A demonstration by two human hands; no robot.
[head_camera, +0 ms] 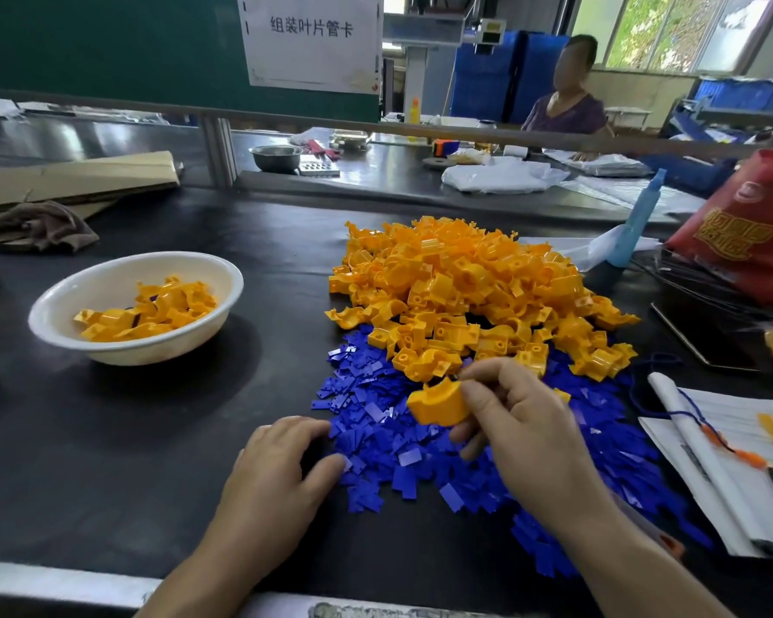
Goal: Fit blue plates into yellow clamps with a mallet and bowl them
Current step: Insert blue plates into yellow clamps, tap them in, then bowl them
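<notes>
The right hand [509,421] is gripping a yellow clamp [436,405] just above the blue plates [376,439]. The left hand [282,461] is curling at their edge; whether it is pinching one is unclear. The white bowl [108,350] is sitting well to the left.

Right hand [516,421] pinches yellow clamp [436,405] over blue plates [420,466]; left hand [282,466] at pile edge.

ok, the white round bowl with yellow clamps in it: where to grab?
Probably the near rim of the white round bowl, from above, thumb inside and fingers under the lip. The rim flares outward and is bare there; the yellow plastic clamps lie low in its middle. The left hand is nearer.
</notes>
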